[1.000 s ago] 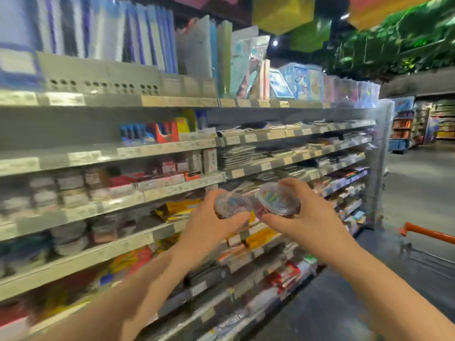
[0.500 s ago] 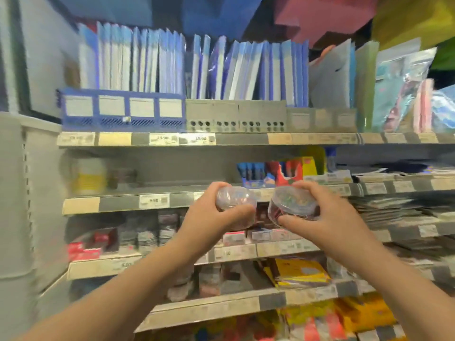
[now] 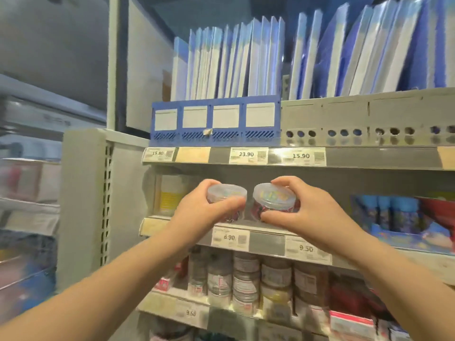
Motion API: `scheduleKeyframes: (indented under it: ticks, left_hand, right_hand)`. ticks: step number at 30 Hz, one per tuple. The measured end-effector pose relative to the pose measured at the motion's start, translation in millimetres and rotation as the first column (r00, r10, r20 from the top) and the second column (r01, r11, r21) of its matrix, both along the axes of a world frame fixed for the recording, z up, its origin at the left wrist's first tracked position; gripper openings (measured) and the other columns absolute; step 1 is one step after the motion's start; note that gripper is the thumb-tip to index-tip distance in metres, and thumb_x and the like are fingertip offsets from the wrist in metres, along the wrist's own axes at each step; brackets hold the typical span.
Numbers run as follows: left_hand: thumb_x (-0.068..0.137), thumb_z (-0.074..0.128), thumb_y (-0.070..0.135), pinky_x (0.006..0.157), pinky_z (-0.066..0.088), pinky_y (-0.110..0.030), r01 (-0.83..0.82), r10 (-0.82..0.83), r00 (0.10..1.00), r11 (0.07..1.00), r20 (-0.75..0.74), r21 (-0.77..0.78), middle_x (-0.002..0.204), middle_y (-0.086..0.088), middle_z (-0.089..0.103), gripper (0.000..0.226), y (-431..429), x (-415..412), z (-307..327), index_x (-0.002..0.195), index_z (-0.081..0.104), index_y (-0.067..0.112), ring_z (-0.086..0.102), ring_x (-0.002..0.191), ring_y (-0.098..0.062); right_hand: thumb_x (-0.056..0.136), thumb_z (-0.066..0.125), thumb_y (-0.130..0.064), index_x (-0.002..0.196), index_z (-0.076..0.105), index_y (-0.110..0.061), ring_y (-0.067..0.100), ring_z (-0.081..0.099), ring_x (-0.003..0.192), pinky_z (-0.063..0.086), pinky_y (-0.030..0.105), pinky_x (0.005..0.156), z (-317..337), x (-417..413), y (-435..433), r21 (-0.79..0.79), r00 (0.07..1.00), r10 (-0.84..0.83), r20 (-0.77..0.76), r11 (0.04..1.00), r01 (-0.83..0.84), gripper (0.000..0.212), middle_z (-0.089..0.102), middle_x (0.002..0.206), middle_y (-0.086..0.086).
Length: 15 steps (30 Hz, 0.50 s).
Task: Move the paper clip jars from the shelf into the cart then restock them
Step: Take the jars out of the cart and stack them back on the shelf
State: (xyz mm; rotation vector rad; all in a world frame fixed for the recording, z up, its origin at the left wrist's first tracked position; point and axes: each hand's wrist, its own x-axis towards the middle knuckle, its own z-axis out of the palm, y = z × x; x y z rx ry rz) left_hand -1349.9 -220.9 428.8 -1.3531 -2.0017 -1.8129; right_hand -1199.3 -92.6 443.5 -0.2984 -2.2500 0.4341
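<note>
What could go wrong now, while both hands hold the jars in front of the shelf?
1. The left jar and the right jar are almost touching, so they may knock together and slip.
2. The right hand grips mostly at the lid edge with its fingers; the lid might come loose.
3. The yellow-labelled container stands just behind the left hand and could be bumped.

Landmark: blue plastic four-slot file holder (image 3: 216,124) on top shelf | in it: upright blue-and-white folders (image 3: 229,62) | right, adjoining: grey perforated file holders (image 3: 366,121) | below its front: white price labels (image 3: 248,155) 15.80, 23.90, 15.90 | two shelves down: stacked small round labelled jars (image 3: 246,279) | lower right: blue printed packs (image 3: 389,212).
</note>
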Motion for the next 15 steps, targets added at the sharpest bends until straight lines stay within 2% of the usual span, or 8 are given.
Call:
scheduleKeyframes:
  ticks: [4,6,8,11,13,15]
  left_hand:
    - [0.048,0.069,0.062,0.084,0.054,-0.038,-0.068,0.068,0.998,0.997,-0.020,-0.021,0.091,0.009,0.067,0.059,-3,-56,2,0.095,0.055,0.028,0.065,0.087,-0.011]
    - [0.048,0.068,0.063,0.083,0.054,-0.037,-0.095,0.094,0.995,0.995,-0.037,-0.037,0.092,0.010,0.066,0.058,-4,-83,4,0.093,0.053,0.030,0.065,0.087,-0.010]
    - [0.053,0.068,0.058,0.082,0.054,-0.035,-0.122,0.120,0.992,0.992,-0.037,-0.040,0.091,0.012,0.065,0.051,-4,-108,8,0.092,0.053,0.030,0.064,0.086,-0.009]
    - [0.053,0.066,0.060,0.079,0.054,-0.034,-0.151,0.147,0.987,0.986,-0.063,-0.065,0.092,0.010,0.065,0.052,-1,-139,12,0.094,0.054,0.031,0.063,0.087,-0.009]
    - [0.050,0.064,0.063,0.077,0.052,-0.031,-0.168,0.163,0.984,0.983,-0.071,-0.078,0.090,0.013,0.063,0.047,3,-150,12,0.086,0.050,0.035,0.061,0.087,-0.008]
    - [0.053,0.062,0.060,0.081,0.051,-0.031,-0.193,0.188,0.980,0.979,-0.065,-0.072,0.086,0.018,0.058,0.038,7,-156,11,0.078,0.045,0.037,0.059,0.088,-0.007]
  right_hand:
    - [0.065,0.074,-0.047,0.117,0.051,-0.033,-0.002,0.057,0.088,0.042,0.010,0.068,9,-74,17,-0.024,0.994,0.086,0.066,0.996,-0.084,0.059,0.061,0.105,-0.013]
    - [0.067,0.075,-0.046,0.118,0.052,-0.031,0.001,0.057,0.092,0.042,0.012,0.071,15,-110,23,-0.032,0.989,0.113,0.100,0.993,-0.110,0.058,0.061,0.108,-0.012]
    - [0.067,0.074,-0.049,0.124,0.051,-0.028,0.005,0.055,0.096,0.041,0.017,0.073,21,-141,28,-0.007,0.985,0.089,0.147,0.996,-0.089,0.064,0.058,0.110,-0.013]
    - [0.064,0.072,-0.061,0.130,0.048,-0.026,0.007,0.051,0.097,0.038,0.020,0.076,25,-179,36,0.014,0.970,0.023,0.243,1.000,-0.027,0.078,0.056,0.113,-0.010]
    - [0.067,0.070,-0.060,0.125,0.049,-0.029,0.009,0.053,0.098,0.039,0.022,0.079,24,-198,42,-0.024,0.946,0.035,0.323,0.999,-0.029,0.069,0.057,0.117,-0.009]
    - [0.072,0.071,-0.051,0.115,0.051,-0.029,0.009,0.055,0.099,0.044,0.022,0.081,20,-211,46,-0.118,0.938,0.123,0.325,0.989,-0.088,0.053,0.058,0.114,-0.011]
